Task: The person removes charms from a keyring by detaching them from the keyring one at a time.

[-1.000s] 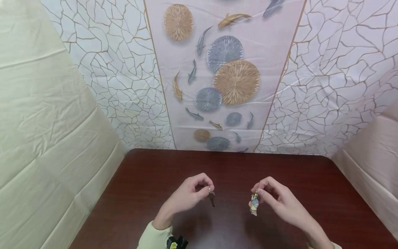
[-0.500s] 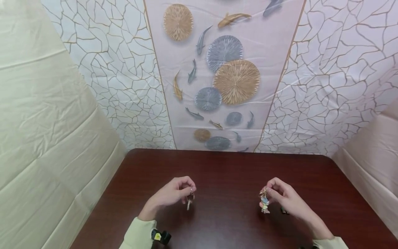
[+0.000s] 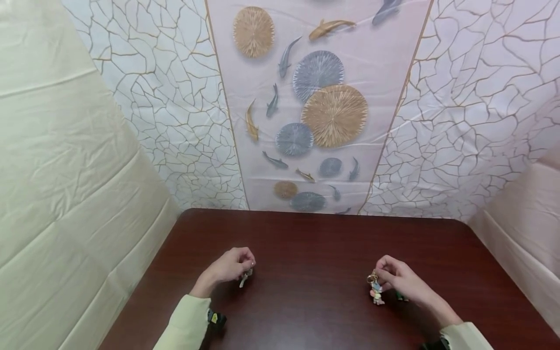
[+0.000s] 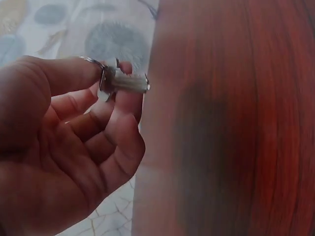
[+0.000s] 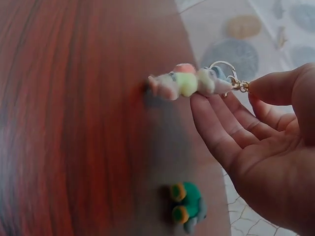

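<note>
My left hand [image 3: 227,266] pinches a metal ring between thumb and finger, and a silver key [image 4: 129,83] hangs from it just above the table's left half. Over on the right, my right hand [image 3: 404,281] pinches the gold clasp of a pastel figurine keychain [image 3: 376,293]; in the right wrist view the keychain [image 5: 184,82] shows pink, yellow and white parts and a gold ring. The figurine dangles close to the tabletop. Partly hidden behind the right hand, a small green figure [image 5: 189,204] with orange-edged feet lies on the table.
The dark red wooden table [image 3: 306,243] reaches back to a hanging patterned cloth [image 3: 262,146]. Plain beige cloth [image 3: 87,194] walls in the left side, and more cloth [image 3: 525,209] stands at the right.
Both hands have moved apart, the left one leftward with the key, the right one rightward with the keychain. Both things hang lower, and the green figure has come into view by the right hand.
</note>
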The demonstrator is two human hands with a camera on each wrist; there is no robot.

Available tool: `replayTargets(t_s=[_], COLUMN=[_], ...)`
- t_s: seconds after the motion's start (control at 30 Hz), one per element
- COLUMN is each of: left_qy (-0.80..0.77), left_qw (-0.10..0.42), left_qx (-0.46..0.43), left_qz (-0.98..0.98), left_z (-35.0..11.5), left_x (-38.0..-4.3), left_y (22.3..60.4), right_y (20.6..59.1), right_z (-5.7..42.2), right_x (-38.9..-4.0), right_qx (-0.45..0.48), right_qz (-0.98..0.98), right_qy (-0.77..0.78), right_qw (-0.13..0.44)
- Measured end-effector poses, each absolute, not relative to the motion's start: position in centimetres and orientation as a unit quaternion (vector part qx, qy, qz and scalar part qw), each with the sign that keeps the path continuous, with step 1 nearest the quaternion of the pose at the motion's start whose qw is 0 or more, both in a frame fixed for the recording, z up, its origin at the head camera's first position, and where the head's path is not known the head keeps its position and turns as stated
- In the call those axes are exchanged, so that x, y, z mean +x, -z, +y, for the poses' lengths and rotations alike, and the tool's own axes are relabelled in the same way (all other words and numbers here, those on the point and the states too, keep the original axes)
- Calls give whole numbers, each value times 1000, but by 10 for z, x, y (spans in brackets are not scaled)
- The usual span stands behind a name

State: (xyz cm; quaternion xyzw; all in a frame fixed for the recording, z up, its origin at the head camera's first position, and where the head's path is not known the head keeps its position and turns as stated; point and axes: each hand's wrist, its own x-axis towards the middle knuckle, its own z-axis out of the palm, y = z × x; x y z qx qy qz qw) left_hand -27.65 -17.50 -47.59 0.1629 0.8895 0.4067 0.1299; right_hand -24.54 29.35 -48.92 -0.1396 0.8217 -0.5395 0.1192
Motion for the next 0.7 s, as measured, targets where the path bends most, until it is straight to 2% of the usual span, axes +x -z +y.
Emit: replayTargets(t_s=[0.23, 0.43, 0.7], left_qy=[-354, -318, -251], left_qw=[111, 114, 68], left_qx=[132, 106, 120], left_qz=[919, 935, 958], left_z=[-177, -178, -177], left_x=[-284, -286, -290], left_y=[488, 493, 495], right_y=[500, 501, 493], right_z=[299, 296, 299], right_x=[-253, -257, -263], right_qx=[-144, -150, -138], right_qz=[851, 897, 936], right_qy=[496, 410, 321], right_qw=[92, 68, 43])
